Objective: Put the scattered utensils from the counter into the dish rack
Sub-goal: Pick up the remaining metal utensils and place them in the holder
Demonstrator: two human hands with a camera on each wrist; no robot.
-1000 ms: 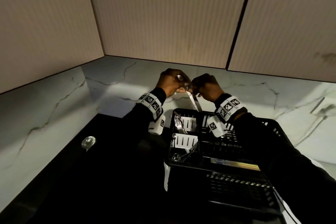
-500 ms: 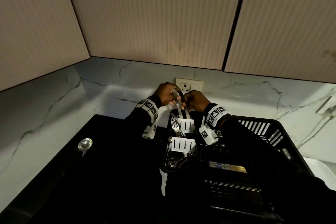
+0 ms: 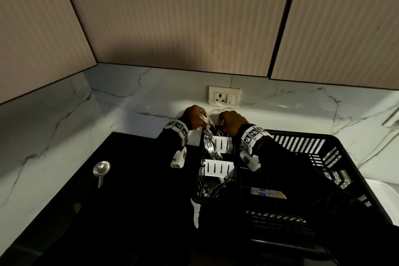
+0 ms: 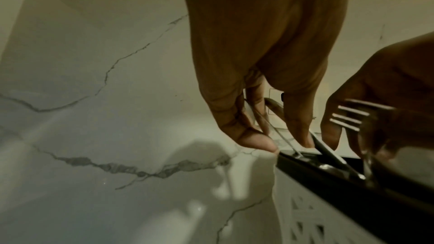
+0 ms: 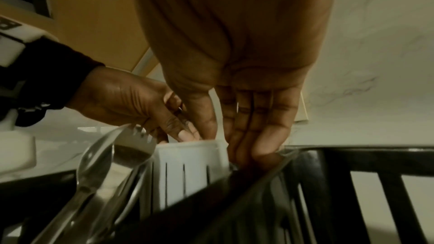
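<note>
The black dish rack [image 3: 313,135] stands on the dark counter at the right. Its white slotted cutlery holder [image 3: 222,143] has forks [image 3: 210,147] standing in it. My left hand [image 3: 194,117] pinches two thin metal utensils [image 3: 208,122] over the holder's back compartment. In the left wrist view these utensils [image 4: 328,147] slant down with their lower ends inside the rack. My right hand [image 3: 232,121] is close beside it. Its fingers [image 5: 258,133] point straight down behind the white holder wall [image 5: 187,164]. A steel spoon [image 3: 101,168] lies alone on the counter at the left.
A marble backsplash with a wall socket [image 3: 224,97] rises just behind both hands. Cabinets hang overhead. A white object [image 3: 384,196] sits right of the rack. A fork [image 4: 352,116] and a spoon [image 5: 96,157] stand up from the holder near the hands.
Both hands have come down from above the rack to its back compartment. The held utensils' lower ends are now inside the holder.
</note>
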